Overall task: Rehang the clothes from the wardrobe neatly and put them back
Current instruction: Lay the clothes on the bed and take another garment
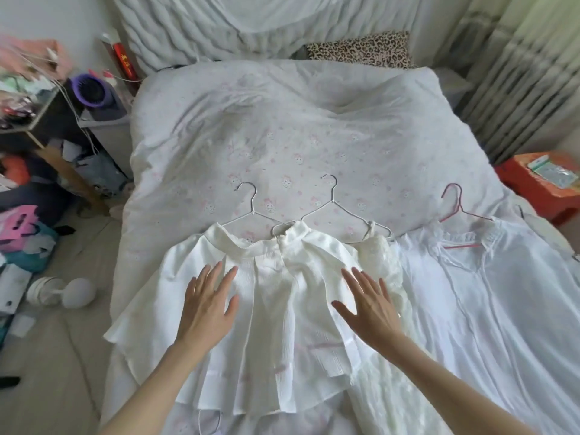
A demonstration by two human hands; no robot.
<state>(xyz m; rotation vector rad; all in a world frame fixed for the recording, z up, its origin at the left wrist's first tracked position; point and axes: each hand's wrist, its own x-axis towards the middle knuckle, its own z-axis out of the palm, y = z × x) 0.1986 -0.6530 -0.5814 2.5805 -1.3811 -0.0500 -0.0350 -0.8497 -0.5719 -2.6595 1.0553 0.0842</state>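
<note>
Both our hands flat, fingers spread: left hand (208, 301), right hand (367, 304) pressing cream blouse (270, 293) on bed (282, 120). Blouse long axis runs away from us, hanger hook (248, 196) at far end, slightly nearer left hand. Neither grips anything.

Bare duvet (282, 127) lies open beyond three hangers (329, 205).
</note>
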